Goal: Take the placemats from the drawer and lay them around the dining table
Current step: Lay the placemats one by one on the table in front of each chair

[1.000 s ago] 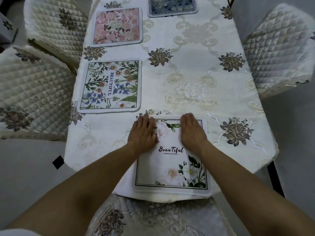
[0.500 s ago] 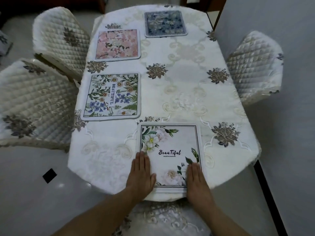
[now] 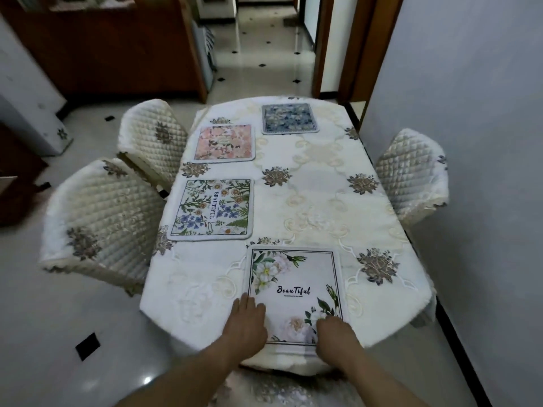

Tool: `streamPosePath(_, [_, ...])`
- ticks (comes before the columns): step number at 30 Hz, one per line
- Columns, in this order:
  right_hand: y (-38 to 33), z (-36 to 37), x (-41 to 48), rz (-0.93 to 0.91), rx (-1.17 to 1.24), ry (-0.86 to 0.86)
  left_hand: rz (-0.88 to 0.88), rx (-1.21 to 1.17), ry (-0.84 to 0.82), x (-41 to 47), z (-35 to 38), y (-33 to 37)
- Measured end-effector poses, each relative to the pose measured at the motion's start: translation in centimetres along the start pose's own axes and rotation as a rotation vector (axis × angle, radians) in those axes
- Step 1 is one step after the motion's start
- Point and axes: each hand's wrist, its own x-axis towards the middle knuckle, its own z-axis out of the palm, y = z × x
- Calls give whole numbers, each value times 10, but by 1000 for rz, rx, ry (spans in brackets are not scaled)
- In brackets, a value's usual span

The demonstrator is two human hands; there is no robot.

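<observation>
A white placemat with white flowers and the word "BeauTiful" (image 3: 296, 277) lies at the near end of the dining table (image 3: 317, 201). My left hand (image 3: 246, 324) rests flat on its near left corner. My right hand (image 3: 335, 333) rests on its near right corner, fingers together. Three more placemats lie on the cloth: a green floral one (image 3: 212, 209) on the left, a pink one (image 3: 224, 143) beyond it, and a blue one (image 3: 289, 118) at the far end.
Two quilted chairs (image 3: 100, 218) (image 3: 150, 145) stand along the table's left side and one (image 3: 411, 171) on the right by the wall. Another chair back (image 3: 282, 389) is right below my arms. A wooden cabinet (image 3: 111, 45) and a tiled corridor lie beyond.
Both hands slid back from the placemat's far part to its near corners. The view has pulled back and lifted, so the whole table and the room beyond show.
</observation>
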Motion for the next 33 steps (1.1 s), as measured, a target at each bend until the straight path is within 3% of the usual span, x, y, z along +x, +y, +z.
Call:
streamPosePath(7, [-31, -60, 13, -167, -72, 194, -194, -7, 122, -35, -54, -35])
streamPosePath(17, [-148, -77, -9, -477, -141, 322, -408, -114, 279, -137, -45, -110])
streamPosePath(24, [-278, -92, -1, -575, -221, 382, -487, -201, 367, -198, -23, -207])
streamPosePath(33, [-499, -73, 16, -683, -193, 407, -644, -185, 338, -293, 25, -385])
